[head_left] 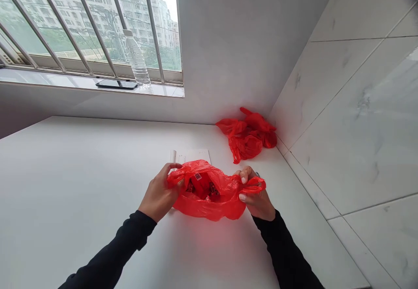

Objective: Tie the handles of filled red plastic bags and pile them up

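A thin red plastic bag [209, 210] is stretched between my two hands above the white table, its mouth spread and facing me. Inside it lie dark red packaged items, one with a small white barcode label [197, 176]; what they are I cannot make out. My left hand [161, 191] pinches the bag's left side by the handle. On the opposite side, the fingers of my right hand [257, 197] are closed around the other handle, whose loop sticks out to the right. Behind the bag, partly covered by it, is a white printed paper or booklet [192, 155].
Crumpled red plastic bags [250, 134] lie in the table's far right corner, against the wall. On the windowsill stand a clear plastic bottle [137, 60] and, beside it, a flat dark phone [116, 84]. Marbled tiles [365, 141] bound the white table [81, 184] on the right.
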Tool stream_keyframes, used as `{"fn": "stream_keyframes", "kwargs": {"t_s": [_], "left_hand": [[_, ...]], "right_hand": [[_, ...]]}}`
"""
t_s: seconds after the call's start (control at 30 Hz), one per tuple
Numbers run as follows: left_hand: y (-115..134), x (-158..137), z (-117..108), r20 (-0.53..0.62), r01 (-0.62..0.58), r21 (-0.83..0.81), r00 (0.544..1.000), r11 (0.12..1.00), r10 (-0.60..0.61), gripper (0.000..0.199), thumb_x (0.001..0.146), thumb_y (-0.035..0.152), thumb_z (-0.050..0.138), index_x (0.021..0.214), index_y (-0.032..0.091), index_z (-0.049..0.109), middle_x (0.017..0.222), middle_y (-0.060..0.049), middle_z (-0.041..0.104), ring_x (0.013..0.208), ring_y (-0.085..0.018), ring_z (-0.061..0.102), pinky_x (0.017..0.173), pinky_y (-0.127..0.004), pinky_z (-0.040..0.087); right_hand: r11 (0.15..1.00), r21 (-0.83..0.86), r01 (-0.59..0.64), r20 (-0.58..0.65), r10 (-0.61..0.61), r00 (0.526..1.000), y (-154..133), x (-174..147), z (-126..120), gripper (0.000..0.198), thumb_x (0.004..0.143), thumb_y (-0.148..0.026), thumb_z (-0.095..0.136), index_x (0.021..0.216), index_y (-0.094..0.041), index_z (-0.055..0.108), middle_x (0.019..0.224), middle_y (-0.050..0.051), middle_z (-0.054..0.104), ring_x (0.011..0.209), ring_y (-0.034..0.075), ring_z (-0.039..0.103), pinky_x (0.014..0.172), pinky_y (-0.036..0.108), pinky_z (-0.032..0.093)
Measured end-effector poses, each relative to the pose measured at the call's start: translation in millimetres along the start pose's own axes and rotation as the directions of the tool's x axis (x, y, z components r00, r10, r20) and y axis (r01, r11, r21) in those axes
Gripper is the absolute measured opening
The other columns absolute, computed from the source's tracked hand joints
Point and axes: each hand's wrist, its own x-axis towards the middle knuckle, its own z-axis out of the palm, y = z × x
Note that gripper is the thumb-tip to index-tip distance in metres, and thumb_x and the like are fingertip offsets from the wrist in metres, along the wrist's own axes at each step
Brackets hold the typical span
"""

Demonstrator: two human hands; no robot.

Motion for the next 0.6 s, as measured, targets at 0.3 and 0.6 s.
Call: {"fn": "stream_keyframes", "kwargs": {"t_s": [0.3, 0.6], "left_hand": [[-5.0, -4.8, 15.9, 0.18, -0.134, -0.111, 0.972, 0.985, 0.152, 0.058, 0.082, 0.03, 0.054, 0.139, 0.022, 0.049, 0.107, -0.008, 0.074, 0.084, -0.024, 0.07, 0.072, -0.035, 0.056], [-6.6, -12.7, 26.6, 0.22, -0.228, -0.066, 0.946, 0.971, 0.237, 0.068, 0.071, 0.011, 0.046, 0.136, 0.029, 0.053, 0.105, -0.003, 0.075, 0.086, -0.024, 0.07, 0.072, -0.034, 0.053]], "right_hand": [[0.999, 0.025, -0.021, -0.003, 0.021, 1.0, 0.8, -0.3, -0.9, 0.027, 0.075, -0.027, 0.075, 0.09, -0.025, 0.052, 0.085, 0.0, 0.05, 0.072, 0.016, 0.044, 0.068, 0.029, 0.033], [0.999, 0.031, -0.025, -0.043, 0.027, 0.999, -1.2, 0.3, 2.1, 0.026, 0.074, -0.033, 0.073, 0.086, -0.025, 0.051, 0.08, 0.0, 0.048, 0.068, 0.018, 0.044, 0.064, 0.031, 0.036]]}}
